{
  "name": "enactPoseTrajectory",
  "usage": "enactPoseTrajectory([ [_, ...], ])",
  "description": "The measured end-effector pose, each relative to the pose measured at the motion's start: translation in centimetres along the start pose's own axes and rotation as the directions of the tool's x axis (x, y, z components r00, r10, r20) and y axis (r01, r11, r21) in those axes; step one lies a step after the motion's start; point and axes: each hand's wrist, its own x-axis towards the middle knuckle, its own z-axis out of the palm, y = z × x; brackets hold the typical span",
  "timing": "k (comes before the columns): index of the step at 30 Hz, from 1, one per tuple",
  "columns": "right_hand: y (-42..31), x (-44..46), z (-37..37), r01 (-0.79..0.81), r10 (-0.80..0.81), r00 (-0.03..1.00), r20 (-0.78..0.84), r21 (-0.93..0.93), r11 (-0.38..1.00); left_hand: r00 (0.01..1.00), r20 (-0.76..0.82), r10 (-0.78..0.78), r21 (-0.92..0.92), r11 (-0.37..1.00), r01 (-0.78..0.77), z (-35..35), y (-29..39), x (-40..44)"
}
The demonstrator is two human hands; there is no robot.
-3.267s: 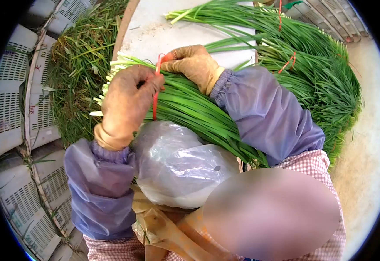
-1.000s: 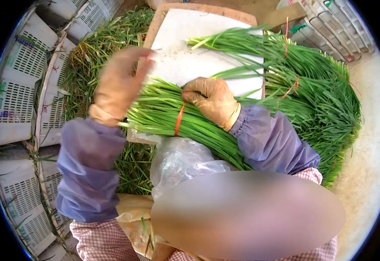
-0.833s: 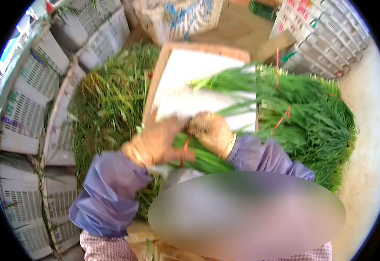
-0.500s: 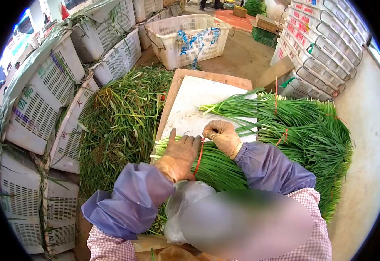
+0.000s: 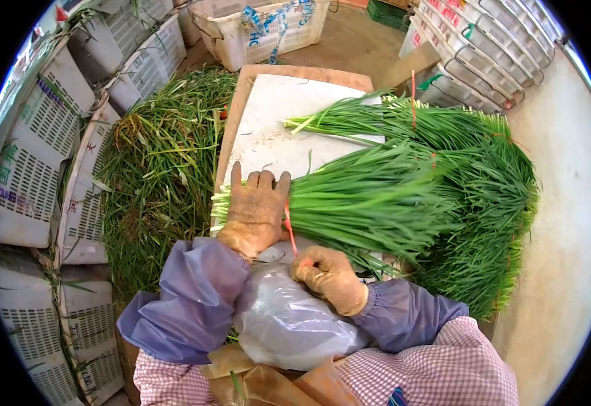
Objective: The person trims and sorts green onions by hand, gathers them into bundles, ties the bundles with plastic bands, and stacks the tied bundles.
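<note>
Nearest, a translucent, rounded plastic bag (image 5: 289, 321) lies against the person's front. Just beyond it, the right hand (image 5: 333, 279), in a stained tan glove, pinches the tail of a thin red band (image 5: 289, 220) between its fingers. The left hand (image 5: 251, 213), similarly gloved, lies flat, fingers somewhat spread, across the pale stem ends of a long, green-leaved bunch (image 5: 363, 196) on the white, brown-edged surface (image 5: 268, 122). Should the pinch slip, the band could slacken; too hard a pull could snap it or bruise the stems, and a light left hand could let the butts slide uneven. To the right, the leaf tips meet banded green bundles (image 5: 488, 159), where strands could tangle. Farther off stands a white slatted crate (image 5: 231, 44).
</note>
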Motion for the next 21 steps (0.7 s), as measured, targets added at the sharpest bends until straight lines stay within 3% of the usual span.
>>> enactPoseTrajectory([
  [2,0.3,0.0,-1.2,-0.016,0.018,0.999,0.034,-0.051,0.999,0.998,0.035,0.046,-0.007,0.999,-0.046,-0.3,0.3,-0.2],
  [4,-1.0,0.7,-2.3,0.000,0.100,0.952,0.288,-0.330,0.944,0.965,-0.140,0.223,0.129,0.970,-0.206,0.5,0.1,-0.9],
  [5,-3.0,0.7,-2.9,0.048,0.172,0.920,0.353,-0.536,0.843,0.963,-0.095,0.253,0.102,0.964,-0.244,0.4,0.2,-1.1],
  [6,-5.6,1.1,-3.4,0.206,0.142,0.885,0.443,-0.648,0.733,0.963,-0.092,0.253,0.099,0.965,-0.244,1.0,0.1,-1.3],
  [7,-7.6,1.5,-3.9,0.313,-0.015,0.895,0.447,-0.602,0.735,0.951,-0.127,0.283,0.111,0.956,-0.270,2.1,-0.1,-1.5],
  [8,-8.5,2.9,-4.8,0.342,-0.156,0.935,0.319,-0.695,0.632,0.937,-0.159,0.312,0.123,0.948,-0.295,2.8,-0.2,-1.7],
  [9,-8.7,5.0,-6.3,0.262,-0.265,0.959,0.102,-0.680,0.685,0.936,-0.152,0.317,0.084,0.948,-0.307,2.4,0.0,-1.9],
  [10,-10.3,7.5,-8.3,0.408,-0.446,0.872,0.200,-0.800,0.439,0.936,-0.146,0.320,0.080,0.947,-0.311,2.3,0.0,-2.0],
  [11,-9.8,10.4,-10.7,0.406,-0.437,0.854,0.282,-0.888,0.218,0.930,-0.169,0.326,0.072,0.945,-0.318,2.2,0.0,-2.0],
  [13,-7.1,14.1,-14.0,0.360,-0.274,0.902,0.335,-0.932,0.046,0.930,-0.189,0.315,0.051,0.949,-0.311,2.1,0.0,-2.0],
  [14,-5.8,14.9,-14.4,0.314,-0.286,0.890,0.356,-0.932,-0.183,0.931,-0.185,0.315,0.055,0.949,-0.310,2.1,0.0,-1.9],
  [17,-3.5,16.6,-15.4,0.317,-0.289,0.870,0.400,-0.902,-0.292,0.946,-0.162,0.280,0.041,0.960,-0.277,1.9,0.1,-1.7],
  [19,-3.7,17.4,-15.6,0.321,-0.247,0.854,0.457,-0.838,-0.442,0.953,-0.121,0.277,0.022,0.961,-0.276,1.6,0.0,-1.4],
  [20,-3.8,18.0,-15.5,0.324,-0.247,0.854,0.459,-0.838,-0.440,0.954,-0.118,0.275,0.022,0.961,-0.274,1.6,0.0,-1.3],
  [21,-4.5,18.7,-15.0,0.272,-0.344,0.815,0.466,-0.832,-0.484,0.958,-0.105,0.266,0.001,0.964,-0.267,1.5,0.0,-1.2],
])
